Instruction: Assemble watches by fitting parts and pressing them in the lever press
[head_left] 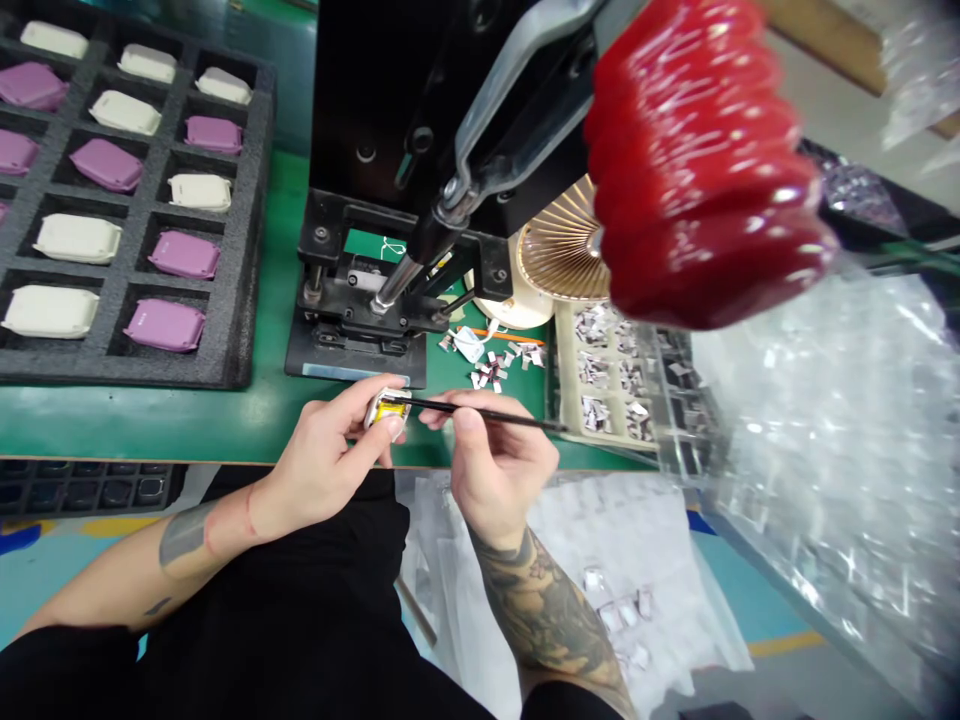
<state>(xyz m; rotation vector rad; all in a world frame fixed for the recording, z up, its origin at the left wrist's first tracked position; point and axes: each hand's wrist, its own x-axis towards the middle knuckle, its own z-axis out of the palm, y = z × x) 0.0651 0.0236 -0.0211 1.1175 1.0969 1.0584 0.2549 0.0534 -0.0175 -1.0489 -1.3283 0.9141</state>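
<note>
My left hand (322, 465) is closed on a small white device casing (388, 409) at the front edge of the green table. The casing's inside faces up and shows a yellow part. In my right hand (499, 460) is a thin black tool like tweezers (487, 412), pinched between thumb and fingers. Its tip reaches the casing's inner edge; whether it grips anything there is too small to tell. Just beyond the casing stands a black press (375, 310) with a large red ribbed handle (697, 160) overhead.
Left lies a grey foam tray (240, 340) of white and purple casings. Small loose parts (491, 370), an orange stick (517, 338) and a fan (562, 245) sit right of the press. Beyond them are a divided box (562, 400) and bubble wrap (825, 430).
</note>
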